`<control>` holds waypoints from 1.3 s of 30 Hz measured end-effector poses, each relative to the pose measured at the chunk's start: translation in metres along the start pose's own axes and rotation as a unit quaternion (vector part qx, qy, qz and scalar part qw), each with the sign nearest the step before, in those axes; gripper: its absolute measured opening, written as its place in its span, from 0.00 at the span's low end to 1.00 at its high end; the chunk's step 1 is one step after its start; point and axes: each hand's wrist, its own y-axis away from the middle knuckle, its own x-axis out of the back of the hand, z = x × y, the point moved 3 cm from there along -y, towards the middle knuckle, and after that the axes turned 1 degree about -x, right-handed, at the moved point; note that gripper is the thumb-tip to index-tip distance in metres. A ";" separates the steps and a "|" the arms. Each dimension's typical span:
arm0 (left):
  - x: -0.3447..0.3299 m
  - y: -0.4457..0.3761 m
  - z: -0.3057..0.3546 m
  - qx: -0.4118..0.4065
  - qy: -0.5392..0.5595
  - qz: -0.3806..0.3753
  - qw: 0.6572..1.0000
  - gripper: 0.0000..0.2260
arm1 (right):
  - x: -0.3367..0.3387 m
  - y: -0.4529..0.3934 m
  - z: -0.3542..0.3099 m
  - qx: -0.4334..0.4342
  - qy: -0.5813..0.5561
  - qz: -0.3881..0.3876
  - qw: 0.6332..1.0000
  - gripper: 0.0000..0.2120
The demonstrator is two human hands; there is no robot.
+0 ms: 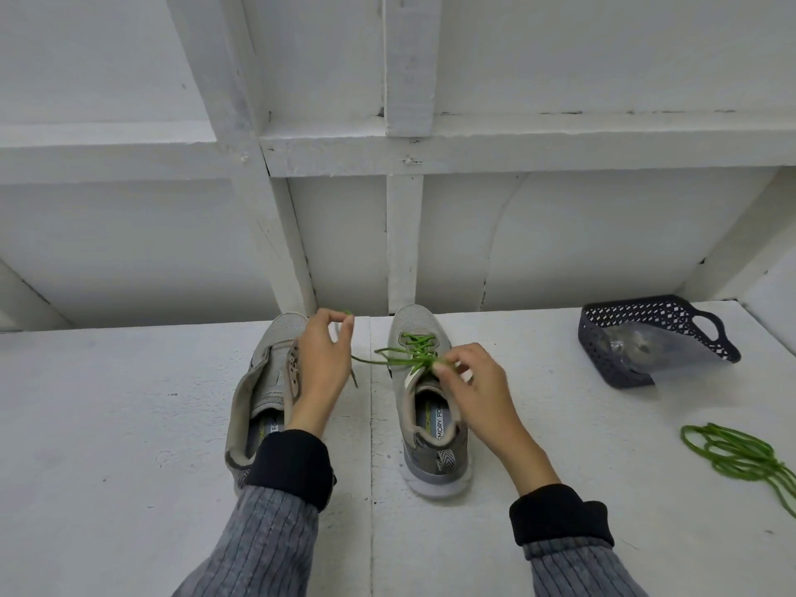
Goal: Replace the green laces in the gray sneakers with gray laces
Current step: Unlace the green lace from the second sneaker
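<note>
Fingertips of right hand (469,383) pinch green lace (413,353) at right sneaker (424,394); left hand (321,359) pinches its free end.
Advise drawing lace out eyelet by eyelet, steadily; left sneaker (262,389) already unlaced; removed lace (741,456) lies well right.

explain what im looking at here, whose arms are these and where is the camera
There is no machine here. The one picture comes from a wide-angle camera worn on a person's head, looking forward and down, so the two arms reaching in from the bottom are that person's own.

On the white surface stand two gray sneakers. The left sneaker has no green lace in it. The right sneaker is still laced in green. The left hand pinches one end of that green lace and pulls it sideways, while the right hand pinches the lace at the shoe's eyelets.

To the right lie a tipped dark basket and a loose green lace.
</note>
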 end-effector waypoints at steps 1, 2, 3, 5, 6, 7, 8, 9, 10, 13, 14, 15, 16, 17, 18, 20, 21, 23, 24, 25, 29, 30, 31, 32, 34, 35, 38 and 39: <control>-0.001 0.003 -0.001 -0.006 -0.009 -0.001 1.000 0.03 | 0.005 -0.002 0.000 -0.028 -0.093 0.051 0.994 0.07; -0.002 0.005 -0.001 -0.011 -0.020 -0.003 1.000 0.03 | 0.011 -0.004 -0.002 -0.060 -0.196 0.108 0.973 0.10; -0.004 0.008 -0.002 -0.014 -0.030 -0.008 0.999 0.02 | 0.017 -0.006 0.000 -0.087 -0.274 0.168 0.943 0.12; -0.007 0.015 -0.002 -0.019 -0.059 -0.026 0.998 0.06 | 0.032 -0.008 0.009 -0.132 -0.292 0.266 0.909 0.13; -0.010 0.018 -0.002 -0.025 -0.083 -0.038 0.996 0.10 | 0.038 -0.009 0.016 -0.161 -0.254 0.285 0.910 0.12; -0.012 0.022 -0.002 -0.030 -0.111 -0.050 0.992 0.14 | 0.042 -0.011 0.026 -0.194 -0.201 0.280 0.918 0.11; -0.014 0.025 -0.003 -0.035 -0.135 -0.062 0.988 0.17 | 0.042 -0.012 0.035 -0.236 -0.144 0.251 0.928 0.11; -0.016 0.029 -0.003 -0.041 -0.150 -0.072 0.985 0.20 | 0.040 -0.011 0.042 -0.272 -0.087 0.213 0.934 0.14; -0.019 0.032 -0.002 -0.050 -0.152 -0.081 0.984 0.20 | 0.036 -0.009 0.046 -0.278 -0.038 0.181 0.943 0.18; -0.025 0.045 0.005 -0.097 -0.102 -0.096 0.985 0.15 | 0.023 -0.003 0.029 -0.121 0.011 0.168 0.978 0.20; -0.027 0.049 0.008 -0.112 -0.084 -0.100 0.985 0.11 | 0.017 -0.001 0.019 -0.056 0.007 0.150 0.987 0.17; -0.028 0.051 0.010 -0.119 -0.067 -0.107 0.985 0.07 | 0.011 -0.001 0.012 -0.013 0.009 0.113 0.994 0.14; -0.029 0.054 0.013 -0.119 -0.056 -0.118 0.984 0.04 | 0.006 -0.001 0.006 0.011 0.018 0.065 0.998 0.13; -0.030 0.055 0.015 -0.112 -0.049 -0.134 0.983 0.03 | 0.001 -0.001 0.003 0.025 0.032 0.025 0.999 0.12; -0.032 0.056 0.015 -0.100 -0.044 -0.152 0.982 0.02 | -0.002 0.000 0.003 0.034 0.045 0.001 0.998 0.12; -0.034 0.058 0.015 -0.078 -0.030 -0.175 0.981 0.03 | -0.003 0.001 0.006 0.030 0.052 0.001 0.998 0.12; -0.034 0.058 0.013 -0.073 -0.026 -0.176 0.981 0.04 | -0.002 0.002 0.008 0.028 0.054 0.010 0.998 0.12; -0.034 0.057 0.013 -0.068 -0.024 -0.173 0.982 0.05 | 0.000 0.003 0.010 0.028 0.059 0.019 0.998 0.09; -0.033 0.056 0.015 -0.066 -0.021 -0.175 0.982 0.03 | 0.000 0.003 0.011 0.028 0.055 0.020 0.998 0.08; -0.033 0.055 0.016 -0.063 -0.017 -0.180 0.981 0.01 | 0.000 0.002 0.011 0.027 0.051 0.020 0.998 0.08; -0.039 0.051 0.022 -0.050 -0.020 -0.253 0.966 0.07 | 0.002 -0.003 0.009 0.027 0.063 -0.008 0.998 0.05; -0.042 0.050 0.022 -0.046 -0.018 -0.281 0.958 0.09 | 0.002 -0.004 0.009 0.024 0.067 -0.021 0.997 0.06; -0.044 0.050 0.023 -0.051 -0.011 -0.300 0.952 0.12 | 0.001 -0.006 0.009 0.017 0.070 -0.041 0.997 0.06; -0.046 0.050 0.024 -0.058 -0.007 -0.307 0.950 0.15 | -0.001 -0.007 0.010 0.008 0.070 -0.064 0.995 0.05; -0.046 0.048 0.027 -0.080 0.010 -0.306 0.949 0.19 | -0.005 -0.008 0.010 -0.003 0.051 -0.098 0.994 0.06; -0.047 0.048 0.029 -0.088 0.024 -0.306 0.947 0.21 | -0.006 -0.008 0.009 -0.004 0.037 -0.105 0.994 0.07; -0.047 0.049 0.034 -0.086 0.077 -0.318 0.941 0.26 | -0.007 -0.009 0.010 0.004 0.019 -0.116 0.993 0.09; -0.045 0.050 0.036 -0.076 0.092 -0.323 0.939 0.27 | -0.006 -0.010 0.011 0.002 0.013 -0.127 0.992 0.08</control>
